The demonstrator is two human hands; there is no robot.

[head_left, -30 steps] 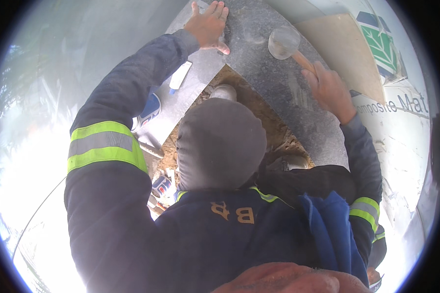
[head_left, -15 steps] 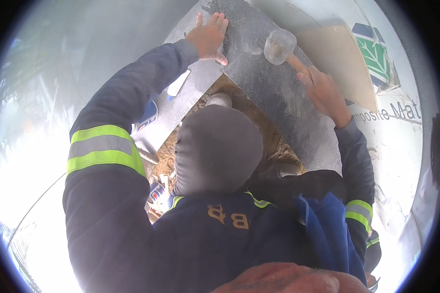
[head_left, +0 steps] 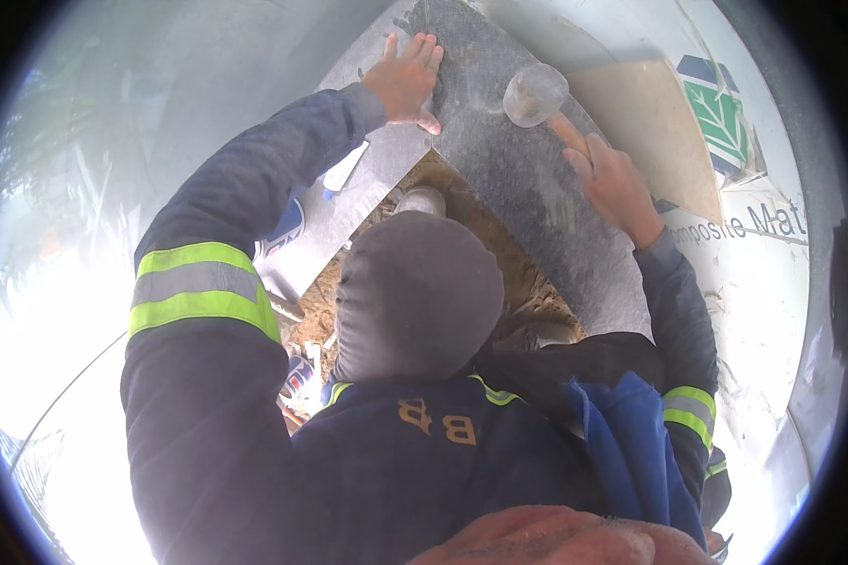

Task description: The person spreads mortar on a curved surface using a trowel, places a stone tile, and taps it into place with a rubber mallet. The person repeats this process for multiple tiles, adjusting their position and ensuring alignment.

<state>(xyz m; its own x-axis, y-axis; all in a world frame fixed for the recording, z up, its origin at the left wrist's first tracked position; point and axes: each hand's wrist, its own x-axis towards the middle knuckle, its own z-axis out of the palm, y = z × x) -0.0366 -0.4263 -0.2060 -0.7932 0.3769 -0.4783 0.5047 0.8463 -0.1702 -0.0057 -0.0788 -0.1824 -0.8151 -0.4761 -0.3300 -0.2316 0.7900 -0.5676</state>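
Head view: I have the left hand (head_left: 405,83) spread flat, gripping nothing, near the inner corner of the left slab (head_left: 386,162); the right hand (head_left: 616,193) closes round a mallet (head_left: 536,95) by the right slab's (head_left: 523,184) outer edge. This looks like tapping; the next stroke calls for steady bracing.

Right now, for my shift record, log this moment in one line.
left hand: spread on light-grey flat slab | right hand: gripping pale cylinder-headed, wooden-handled mallet | mallet: over dark-grey flat slab, contact unclear
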